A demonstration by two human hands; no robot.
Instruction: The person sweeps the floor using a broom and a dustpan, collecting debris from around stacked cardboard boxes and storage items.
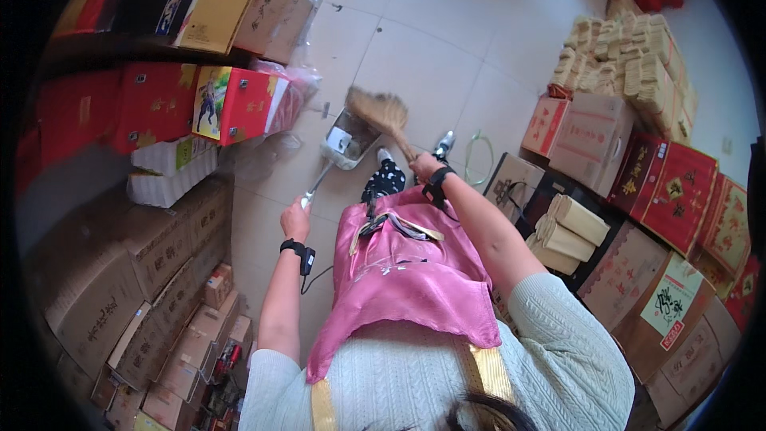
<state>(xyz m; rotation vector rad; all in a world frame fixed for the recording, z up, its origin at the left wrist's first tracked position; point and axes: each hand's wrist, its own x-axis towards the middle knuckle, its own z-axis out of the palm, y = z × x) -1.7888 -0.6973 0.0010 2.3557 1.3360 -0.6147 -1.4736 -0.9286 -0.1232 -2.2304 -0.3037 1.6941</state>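
Note:
My left hand grips the metal handle of a long-handled dustpan, whose pan lies on the tiled floor in front of my feet. Inside the pan are a white scrap and dark debris too small to make out. In my right hand is the wooden handle of a straw hand broom. Its bristles reach over the far edge of the pan, partly covering it. Both wrists wear black straps with small devices. A pink apron covers my front.
Cardboard cartons and red gift boxes line the left side. To the right stand more boxes, stacked bundles of yellowish paper and paper rolls. A green strap loop lies on the floor near my right foot.

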